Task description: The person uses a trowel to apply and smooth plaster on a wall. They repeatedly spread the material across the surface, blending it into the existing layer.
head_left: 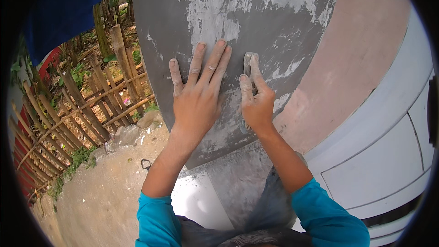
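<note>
At far left stands a wooden stake fence (85,104). The left hand (196,105) lies flat, fingers spread, on a scuffed grey panel (256,29) with pale patches. Just beside it, the right hand (259,105) grips a slim greyish block (247,65) in its fingers, against the panel's face. Further right curve a dusty pink surface (347,64) and white bodywork (366,169) with dark seams.
</note>
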A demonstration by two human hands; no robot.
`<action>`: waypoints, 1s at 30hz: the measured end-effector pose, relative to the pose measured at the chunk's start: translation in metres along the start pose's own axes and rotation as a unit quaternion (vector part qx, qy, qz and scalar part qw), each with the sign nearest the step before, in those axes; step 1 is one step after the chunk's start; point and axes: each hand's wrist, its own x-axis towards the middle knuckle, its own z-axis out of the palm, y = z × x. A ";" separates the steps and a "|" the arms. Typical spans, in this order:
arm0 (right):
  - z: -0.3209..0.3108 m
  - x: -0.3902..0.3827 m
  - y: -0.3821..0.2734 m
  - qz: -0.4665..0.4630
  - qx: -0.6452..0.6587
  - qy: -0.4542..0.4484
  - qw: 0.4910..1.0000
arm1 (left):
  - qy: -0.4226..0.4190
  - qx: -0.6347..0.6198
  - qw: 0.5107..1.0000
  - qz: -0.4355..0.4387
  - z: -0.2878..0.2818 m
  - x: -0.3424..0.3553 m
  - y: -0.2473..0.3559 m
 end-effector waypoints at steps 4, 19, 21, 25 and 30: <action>-0.002 -0.001 0.000 -0.034 -0.126 -0.061 0.990 | 0.010 -0.013 1.000 0.002 0.001 0.000 0.001; -0.014 0.008 0.003 0.130 0.078 0.031 0.988 | -0.027 -0.033 0.998 0.043 0.012 -0.007 0.009; -0.013 0.009 0.002 0.129 0.058 0.030 0.989 | -0.033 -0.055 0.997 0.036 0.014 -0.008 0.010; -0.016 0.010 0.001 0.021 -0.151 -0.033 0.988 | -0.044 -0.056 0.996 0.047 0.018 -0.008 0.013; -0.028 0.017 0.020 0.149 0.071 0.079 0.983 | -0.044 -0.064 0.996 0.052 0.022 -0.012 0.015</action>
